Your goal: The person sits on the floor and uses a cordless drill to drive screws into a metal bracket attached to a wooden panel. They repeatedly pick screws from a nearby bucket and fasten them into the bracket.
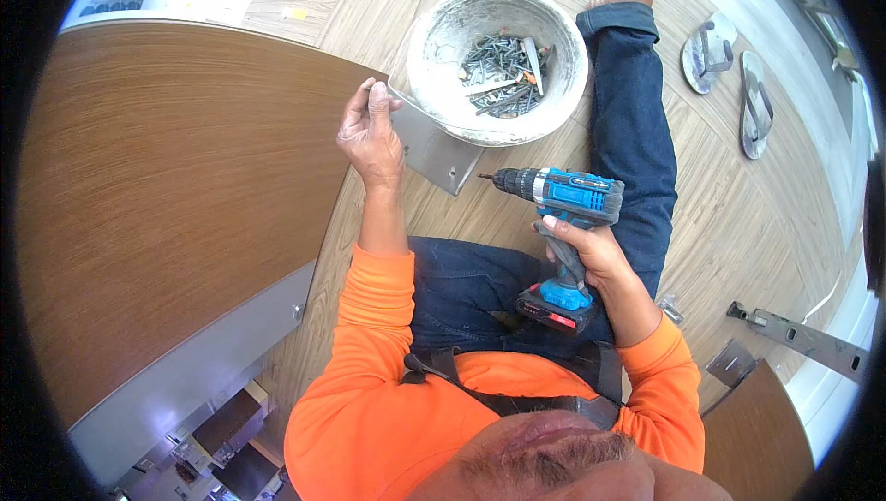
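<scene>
My right hand (591, 247) grips the handle of a blue and black cordless drill (563, 196), its bit pointing left toward a grey metal rail (429, 150). My left hand (369, 132) holds the upper end of that rail against the edge of a large brown wood-grain panel (157, 196). The drill tip sits just right of the rail's lower end, apart from it. I sit on the floor with my right leg stretched out.
A white bowl-shaped tub (563, 86) with several screws and small parts stands just beyond the rail. Two sandals (729, 67) lie at the upper right. Metal slide rails (803, 335) and another brown panel (757, 427) lie at the lower right on the wood floor.
</scene>
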A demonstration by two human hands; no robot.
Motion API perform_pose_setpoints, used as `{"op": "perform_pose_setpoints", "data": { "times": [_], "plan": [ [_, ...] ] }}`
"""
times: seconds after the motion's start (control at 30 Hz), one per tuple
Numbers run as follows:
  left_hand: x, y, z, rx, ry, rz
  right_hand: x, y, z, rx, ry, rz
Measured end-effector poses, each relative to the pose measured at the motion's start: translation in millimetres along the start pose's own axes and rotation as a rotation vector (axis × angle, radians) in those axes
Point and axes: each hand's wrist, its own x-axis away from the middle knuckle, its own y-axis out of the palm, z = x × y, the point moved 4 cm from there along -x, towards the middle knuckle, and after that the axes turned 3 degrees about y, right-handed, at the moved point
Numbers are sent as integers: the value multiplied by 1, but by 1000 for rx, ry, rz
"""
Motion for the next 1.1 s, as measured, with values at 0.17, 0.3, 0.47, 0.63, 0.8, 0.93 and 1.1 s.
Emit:
{"op": "perform_pose_setpoints", "data": {
  "times": [0.17,0.3,0.47,0.63,0.8,0.93,1.1],
  "plan": [
    [35,-26,-65,371,-369,229,1,-2,-2,-17,-25,7],
    [95,-50,-110,507,-789,310,5,7,0,10,-46,-37],
    [109,-42,-124,617,-928,248,4,6,8,-24,-55,-110],
    [100,-37,-151,834,-1009,218,8,57,-11,209,-85,-113],
    [68,-49,-167,838,-929,348,-45,109,-24,899,-475,-98],
    [55,-57,-176,846,-867,420,-79,137,-36,1037,-554,-102],
    [51,-41,-175,1048,-939,444,-111,146,-35,1045,-580,-35]
  ]
}}
